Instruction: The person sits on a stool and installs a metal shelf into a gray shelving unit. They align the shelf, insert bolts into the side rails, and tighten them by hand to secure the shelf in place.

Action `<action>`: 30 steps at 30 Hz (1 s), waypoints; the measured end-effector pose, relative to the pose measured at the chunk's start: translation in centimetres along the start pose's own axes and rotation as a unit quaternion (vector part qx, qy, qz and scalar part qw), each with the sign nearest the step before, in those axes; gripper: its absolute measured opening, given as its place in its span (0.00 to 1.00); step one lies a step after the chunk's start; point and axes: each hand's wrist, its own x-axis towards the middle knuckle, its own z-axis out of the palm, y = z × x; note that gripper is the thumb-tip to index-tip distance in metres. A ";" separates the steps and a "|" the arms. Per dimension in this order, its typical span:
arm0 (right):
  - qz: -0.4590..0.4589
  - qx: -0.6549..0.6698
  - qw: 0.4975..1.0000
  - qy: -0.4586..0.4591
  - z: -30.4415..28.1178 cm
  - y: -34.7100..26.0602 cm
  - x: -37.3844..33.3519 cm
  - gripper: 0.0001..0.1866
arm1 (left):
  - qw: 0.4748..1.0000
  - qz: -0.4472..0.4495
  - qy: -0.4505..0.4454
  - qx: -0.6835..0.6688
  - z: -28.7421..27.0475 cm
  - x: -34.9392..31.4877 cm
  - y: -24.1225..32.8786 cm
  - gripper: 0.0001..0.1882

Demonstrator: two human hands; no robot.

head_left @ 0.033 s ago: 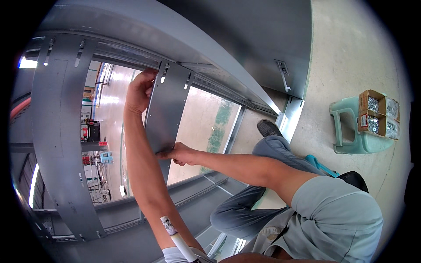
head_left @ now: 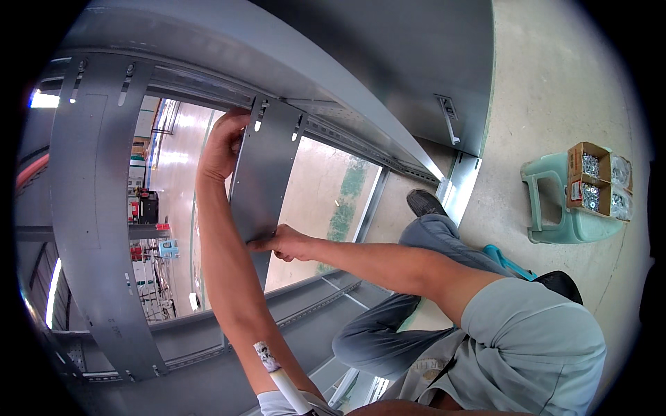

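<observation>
A narrow grey metal plate with slotted holes at its upper end spans the opening of a grey metal frame. At the plate's upper left edge is my left hand, its fingers curled and their tips hidden behind the metal. Lower down, my right hand pinches the same plate, thumb lying across its front face and the other fingers bent. A bolt shows in one of the upper slots. The plate's lower end is partly covered by my left forearm.
A wider slotted plate crosses the frame on the left. A large grey panel with a latch handle rises at the back. To the right, a green plastic stool bears a cardboard box of small metal fasteners. A cigarette juts into view below.
</observation>
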 end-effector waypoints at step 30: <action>0.008 -0.013 1.000 0.020 0.7 0.5 -0.4 0.26 | 0.837 0.071 0.386 -0.381 10.3 -24.4 -19.9 0.14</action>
